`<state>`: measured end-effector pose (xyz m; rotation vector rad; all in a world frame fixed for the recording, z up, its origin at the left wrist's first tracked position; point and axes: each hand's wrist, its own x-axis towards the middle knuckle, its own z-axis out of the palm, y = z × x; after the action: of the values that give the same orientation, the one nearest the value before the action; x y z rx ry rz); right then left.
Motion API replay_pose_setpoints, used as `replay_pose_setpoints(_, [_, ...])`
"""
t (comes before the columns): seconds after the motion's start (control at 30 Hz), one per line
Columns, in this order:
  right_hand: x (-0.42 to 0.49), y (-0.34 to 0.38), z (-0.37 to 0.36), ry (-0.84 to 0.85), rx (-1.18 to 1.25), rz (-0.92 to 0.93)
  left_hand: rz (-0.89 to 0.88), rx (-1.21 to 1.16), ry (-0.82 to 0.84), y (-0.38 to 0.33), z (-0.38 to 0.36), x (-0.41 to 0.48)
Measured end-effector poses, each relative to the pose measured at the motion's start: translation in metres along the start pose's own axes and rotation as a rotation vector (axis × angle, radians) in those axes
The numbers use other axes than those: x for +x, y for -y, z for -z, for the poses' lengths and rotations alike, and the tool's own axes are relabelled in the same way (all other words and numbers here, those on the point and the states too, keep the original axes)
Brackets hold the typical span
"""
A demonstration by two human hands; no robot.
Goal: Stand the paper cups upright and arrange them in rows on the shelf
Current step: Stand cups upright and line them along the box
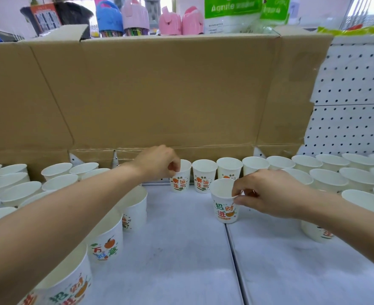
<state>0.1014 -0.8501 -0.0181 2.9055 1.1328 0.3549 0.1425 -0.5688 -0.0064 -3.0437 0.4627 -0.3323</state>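
White paper cups with orange and green print stand upright on a pale shelf (181, 249). My left hand (157, 161) pinches the rim of a cup (181, 180) at the left end of the back row, against the cardboard. My right hand (267, 192) pinches the rim of another cup (224, 203), which stands in front of that row. Beside the left-hand cup the back row (254, 165) runs on to the right. More upright cups (329, 179) crowd the right side, and several (106, 241) line the left under my forearm.
A tall flattened cardboard sheet (159, 91) stands along the back of the shelf. White pegboard (353, 95) shows at the right. Coloured goods (137, 16) sit above. A seam (234, 260) splits the shelf surface, with bare shelf in the middle foreground.
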Motion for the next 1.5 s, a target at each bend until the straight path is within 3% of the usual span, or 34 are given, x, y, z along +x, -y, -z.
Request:
replay_pose_setpoints(0.17, [0.000,0.002,0.000,0.010,0.023,-0.009,0.046,-0.011,0.006,0.000,0.005,-0.004])
replay_pose_setpoints(0.4, [-0.007,0.006,-0.008,-0.065,0.165,-0.024,0.104,-0.256,-0.010,0.002,0.050,-0.062])
replay_pose_setpoints(0.6, [-0.018,0.029,-0.010,-0.094,0.285,-0.049,0.159,-0.156,0.294,0.012,0.051,-0.115])
replay_pose_setpoints(0.67, [-0.024,0.032,-0.007,-0.120,0.306,-0.083,0.150,-0.067,0.317,0.010,0.043,-0.115])
replay_pose_setpoints(0.77, [-0.039,0.034,-0.008,-0.163,0.278,-0.100,0.119,0.013,0.287,-0.003,0.036,-0.107])
replay_pose_setpoints(0.9, [-0.066,0.030,-0.013,-0.208,0.223,-0.128,0.030,-0.062,0.164,-0.042,0.031,-0.090])
replay_pose_setpoints(1.2, [-0.112,-0.009,0.012,-0.161,0.158,-0.135,-0.042,-0.416,0.027,-0.148,0.010,-0.061])
replay_pose_setpoints(1.5, [-0.173,-0.030,-0.004,-0.324,0.269,-0.039,-0.033,-0.646,-0.072,-0.199,0.001,-0.101])
